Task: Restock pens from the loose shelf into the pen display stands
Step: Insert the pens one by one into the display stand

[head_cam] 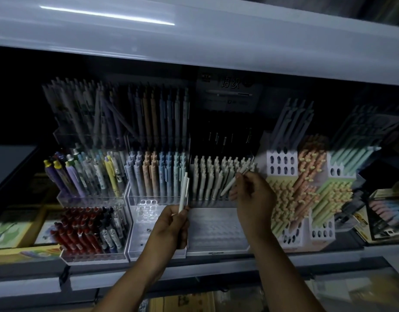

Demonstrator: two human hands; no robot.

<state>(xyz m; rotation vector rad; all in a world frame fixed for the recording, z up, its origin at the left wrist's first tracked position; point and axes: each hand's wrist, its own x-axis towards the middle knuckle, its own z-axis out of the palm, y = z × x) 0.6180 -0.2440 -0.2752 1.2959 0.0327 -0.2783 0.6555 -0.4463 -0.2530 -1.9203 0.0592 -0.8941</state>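
While the light is poor, the step in hand reads as loading: pale pens going into the clear stand (216, 230) at centre.

Right hand (250, 194): fingers pinched shut on one pale pen (233, 181), tilted, tip down-left, held just in front of the stand's filled back rows (216, 174).

Left hand (171, 228): fingers closed round a small bunch of pale pens (184, 192), upright, two or three as far as I can tell; this is my supply.

Next move, as I judge it: bring the right-hand pen upright, tip down, and seat it in a free hole of the stand's bare front tier, then draw another from the left.

Pens: slim, matte, off-white to pale green, click-top with clip; they match those already standing.
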